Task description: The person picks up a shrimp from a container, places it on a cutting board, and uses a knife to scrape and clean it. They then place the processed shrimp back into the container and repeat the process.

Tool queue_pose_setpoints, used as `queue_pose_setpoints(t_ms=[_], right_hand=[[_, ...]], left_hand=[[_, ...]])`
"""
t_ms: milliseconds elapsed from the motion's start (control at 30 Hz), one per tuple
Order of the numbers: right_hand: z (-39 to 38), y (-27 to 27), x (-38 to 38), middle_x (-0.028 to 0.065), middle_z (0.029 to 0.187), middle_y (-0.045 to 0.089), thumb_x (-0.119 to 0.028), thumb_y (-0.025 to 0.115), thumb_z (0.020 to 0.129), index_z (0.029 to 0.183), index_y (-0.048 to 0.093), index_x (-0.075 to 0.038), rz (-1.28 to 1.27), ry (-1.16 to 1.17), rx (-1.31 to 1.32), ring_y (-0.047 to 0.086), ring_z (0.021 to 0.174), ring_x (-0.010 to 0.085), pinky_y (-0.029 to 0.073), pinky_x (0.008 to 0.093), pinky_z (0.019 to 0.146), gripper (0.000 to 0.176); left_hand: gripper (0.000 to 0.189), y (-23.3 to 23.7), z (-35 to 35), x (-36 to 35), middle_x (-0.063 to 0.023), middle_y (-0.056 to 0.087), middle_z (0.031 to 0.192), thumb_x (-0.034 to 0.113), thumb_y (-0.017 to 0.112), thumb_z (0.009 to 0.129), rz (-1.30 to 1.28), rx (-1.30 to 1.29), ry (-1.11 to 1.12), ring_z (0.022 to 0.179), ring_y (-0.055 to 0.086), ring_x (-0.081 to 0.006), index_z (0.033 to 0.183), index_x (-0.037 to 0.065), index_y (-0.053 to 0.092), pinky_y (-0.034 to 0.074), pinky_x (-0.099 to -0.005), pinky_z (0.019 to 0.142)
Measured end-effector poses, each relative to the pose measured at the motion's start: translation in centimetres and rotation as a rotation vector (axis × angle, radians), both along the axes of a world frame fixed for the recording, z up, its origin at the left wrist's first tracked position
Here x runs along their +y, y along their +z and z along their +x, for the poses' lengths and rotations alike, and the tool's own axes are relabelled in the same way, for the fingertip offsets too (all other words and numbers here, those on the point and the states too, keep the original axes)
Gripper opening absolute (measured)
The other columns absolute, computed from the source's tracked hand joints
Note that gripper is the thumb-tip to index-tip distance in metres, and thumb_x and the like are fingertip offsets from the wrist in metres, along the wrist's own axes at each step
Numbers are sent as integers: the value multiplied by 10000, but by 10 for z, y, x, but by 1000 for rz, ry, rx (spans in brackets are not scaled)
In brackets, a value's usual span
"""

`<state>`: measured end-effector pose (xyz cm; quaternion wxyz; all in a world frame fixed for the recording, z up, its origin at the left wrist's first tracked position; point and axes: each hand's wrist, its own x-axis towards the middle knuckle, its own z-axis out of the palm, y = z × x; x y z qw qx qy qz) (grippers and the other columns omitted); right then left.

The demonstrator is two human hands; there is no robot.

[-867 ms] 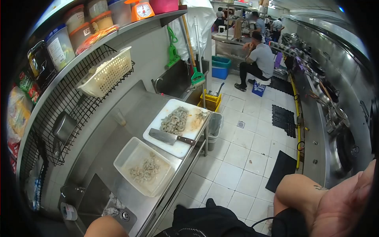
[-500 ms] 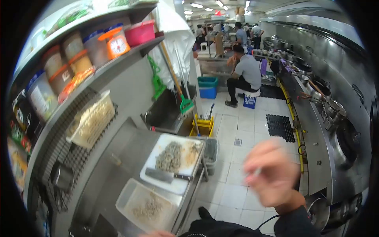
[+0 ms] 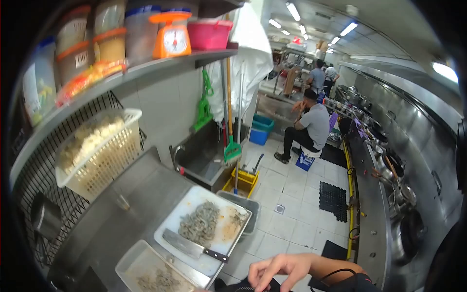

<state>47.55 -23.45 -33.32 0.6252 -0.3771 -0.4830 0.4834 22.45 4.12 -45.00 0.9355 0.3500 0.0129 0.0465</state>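
My right hand is low in the head view, over my dark clothing. Its fingers are bent downward and apart, with nothing visible in them; their tips are near the bottom edge. My left hand is out of view. To the left, a white cutting board carries a pile of grey peeled shrimp and some brownish scraps. A cleaver lies across the board, its dark handle toward the right edge. In front stands a clear plastic tub with more shrimp in it.
Above the steel counter are a basket of pale pieces and an orange scale. A grey bin and yellow mop bucket stand beyond the board. A person sits farther down the aisle; woks line the right.
My right hand has dropped from raised and blurred, fingertips together, to low over my clothing with fingers apart. The view has shifted, and the sliver of left hand at the bottom edge is gone.
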Motion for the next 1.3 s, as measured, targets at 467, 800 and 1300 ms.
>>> queue_pose_setpoints(t_ms=[467, 800, 1300], right_hand=[[126, -294, 109, 179, 1197, 688, -349, 860, 941, 1323, 654, -46, -269, -333, -1128, 742, 1003, 415, 608, 525, 813, 530], [116, -285, 164, 269, 1331, 718, -127, 823, 774, 1496, 494, -7, -704, -200, -501, 736, 1176, 460, 593, 516, 987, 803], [229, -208, 41, 55, 965, 634, 27, 714, 1009, 1319, 520, -24, -465, -546, -45, 619, 661, 89, 492, 254, 503, 369]], left_hand=[[392, -7, 153, -100, -258, 761, 1259, 258, 796, 969, 309, -28, 240, 1294, 705, -404, 1177, -74, 818, 496, -514, 1181], [289, -30, 138, -161, -186, 766, 1174, 144, 768, 1002, 266, 435, 984, 1164, 728, -287, 1203, -63, 768, 559, -389, 995], [216, -205, 227, 101, -220, 803, 1140, 19, 655, 965, 2091, 1332, 171, 1061, 805, -382, 1094, 16, 829, 658, -479, 921]])
